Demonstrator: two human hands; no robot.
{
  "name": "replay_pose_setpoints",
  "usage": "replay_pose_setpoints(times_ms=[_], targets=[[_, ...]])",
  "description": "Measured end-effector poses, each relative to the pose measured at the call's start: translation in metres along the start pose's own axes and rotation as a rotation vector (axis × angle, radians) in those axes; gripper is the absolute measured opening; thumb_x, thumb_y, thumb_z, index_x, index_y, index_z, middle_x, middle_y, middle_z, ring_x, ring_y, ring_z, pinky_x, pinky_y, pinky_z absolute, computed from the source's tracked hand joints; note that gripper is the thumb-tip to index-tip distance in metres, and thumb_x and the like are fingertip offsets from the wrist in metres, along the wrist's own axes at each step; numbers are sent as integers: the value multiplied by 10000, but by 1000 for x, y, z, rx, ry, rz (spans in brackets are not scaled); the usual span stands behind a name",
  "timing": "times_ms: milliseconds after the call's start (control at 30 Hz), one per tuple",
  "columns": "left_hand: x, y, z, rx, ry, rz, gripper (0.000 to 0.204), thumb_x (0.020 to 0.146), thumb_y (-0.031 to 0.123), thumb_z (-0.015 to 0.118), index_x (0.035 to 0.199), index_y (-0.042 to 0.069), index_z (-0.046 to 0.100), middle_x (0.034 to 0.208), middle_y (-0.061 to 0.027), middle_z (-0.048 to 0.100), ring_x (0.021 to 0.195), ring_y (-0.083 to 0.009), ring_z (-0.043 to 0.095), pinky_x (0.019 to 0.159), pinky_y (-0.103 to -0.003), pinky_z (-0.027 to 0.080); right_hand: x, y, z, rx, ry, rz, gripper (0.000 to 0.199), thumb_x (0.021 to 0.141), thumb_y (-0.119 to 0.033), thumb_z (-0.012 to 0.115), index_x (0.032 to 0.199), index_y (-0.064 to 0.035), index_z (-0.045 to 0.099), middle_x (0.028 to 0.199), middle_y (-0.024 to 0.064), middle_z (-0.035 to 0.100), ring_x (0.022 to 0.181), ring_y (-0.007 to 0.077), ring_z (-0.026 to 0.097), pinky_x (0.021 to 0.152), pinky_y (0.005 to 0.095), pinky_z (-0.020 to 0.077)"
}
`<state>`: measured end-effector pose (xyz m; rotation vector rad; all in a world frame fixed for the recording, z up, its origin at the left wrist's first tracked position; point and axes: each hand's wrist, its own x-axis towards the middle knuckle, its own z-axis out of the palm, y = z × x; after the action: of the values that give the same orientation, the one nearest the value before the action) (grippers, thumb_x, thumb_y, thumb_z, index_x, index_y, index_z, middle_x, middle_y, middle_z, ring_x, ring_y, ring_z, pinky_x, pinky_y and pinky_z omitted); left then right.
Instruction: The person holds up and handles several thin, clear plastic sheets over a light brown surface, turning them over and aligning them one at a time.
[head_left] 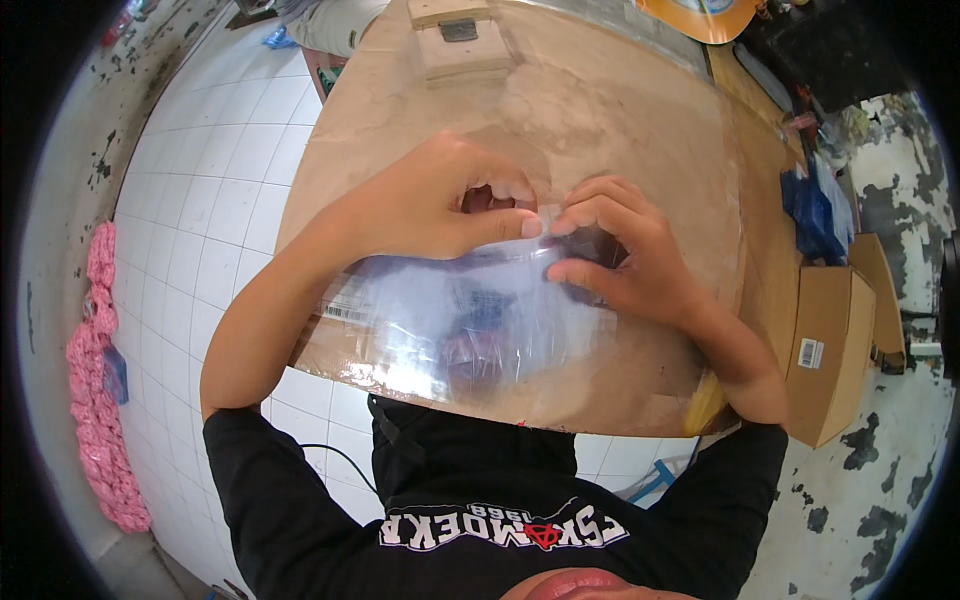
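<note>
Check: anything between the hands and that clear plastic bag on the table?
Nothing visible. Left hand and right hand both already pinch the top edge of the clear plastic bag on the brown table.

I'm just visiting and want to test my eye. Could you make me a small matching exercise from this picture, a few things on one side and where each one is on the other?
Things:
1. clear plastic bag
2. cardboard box
3. pink knitted bundle
4. wooden block

Places:
A. on the floor, at the person's left
B. far end of the table top
C. pinched at its top edge by the left hand and right hand
D. beside the table, at the person's right

Pairs: 1-C, 2-D, 3-A, 4-B
</note>
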<state>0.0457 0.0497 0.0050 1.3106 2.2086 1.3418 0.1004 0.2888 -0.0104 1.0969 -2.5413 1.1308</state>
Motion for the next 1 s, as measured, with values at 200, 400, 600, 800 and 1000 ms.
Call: replay_pose_setpoints(times_ms=[200, 400, 600, 800, 1000], targets=[[-3, -11, 0, -24, -68, -23, 95, 782, 74, 711, 852, 21, 676, 735, -69, 657, 588, -148, 558, 548, -272, 440, -1, 3, 2, 26, 70, 41, 121, 722, -93, 758, 787, -67, 659, 699, 55, 628, 676, 231, 585, 719, 323, 435], [0, 3, 5, 7, -34, -92, 78, 791, 77, 710, 837, 28, 671, 714, -57, 639, 582, -130, 550, 534, -261, 428, -4, -1, 2, 25, 141, 136, 86, 736, -97, 743, 757, -70, 664, 685, 62, 636, 619, 222, 569, 655, 315, 440], [2, -1, 16, 168, -12, 34, 124, 769, 95, 716, 767, 25, 613, 667, -63, 561, 556, -169, 534, 520, -291, 430, 0, -4, 3, -109, 102, 11, 96, 722, -101, 745, 751, -67, 660, 688, 63, 611, 628, 237, 553, 632, 343, 444], [10, 11, 14, 270, -61, 44, 155, 740, 130, 682, 681, 28, 580, 685, -114, 584, 664, -321, 586, 608, -415, 465, -3, -5, -3, -133, 24, 32, 69, 741, -55, 736, 775, -48, 677, 737, 55, 641, 700, 209, 576, 645, 319, 461], [26, 21, 10, 382, -231, 49, 155, 773, 155, 700, 745, 41, 598, 714, -119, 604, 667, -317, 589, 596, -409, 451, -3, -1, 2, -102, 95, -10, 85, 731, -97, 729, 763, -67, 657, 707, 69, 597, 647, 252, 540, 639, 361, 440]])
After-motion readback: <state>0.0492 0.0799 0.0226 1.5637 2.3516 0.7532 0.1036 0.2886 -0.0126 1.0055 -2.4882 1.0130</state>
